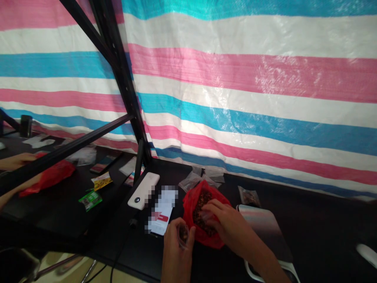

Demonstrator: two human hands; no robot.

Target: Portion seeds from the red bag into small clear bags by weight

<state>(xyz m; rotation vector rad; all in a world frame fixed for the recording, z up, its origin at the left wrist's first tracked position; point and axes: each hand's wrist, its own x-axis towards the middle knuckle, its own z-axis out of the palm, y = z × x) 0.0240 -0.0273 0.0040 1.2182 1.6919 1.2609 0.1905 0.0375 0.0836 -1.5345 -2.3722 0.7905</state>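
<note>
One small clear bag (183,237) is grasped, mouth up, in the left hand (176,235) at the lower centre of the frame, while the right hand (222,220) dips its fingers into an open red bag (210,240) just beside it; whether they close on any brown pieces (205,197) cannot be told. Judging by the view, one clear packet (249,196) with dark contents, right of centre, looks filled, but plenty remains in the red bag, and the flat clear bags (191,181) behind it seem unused.
</note>
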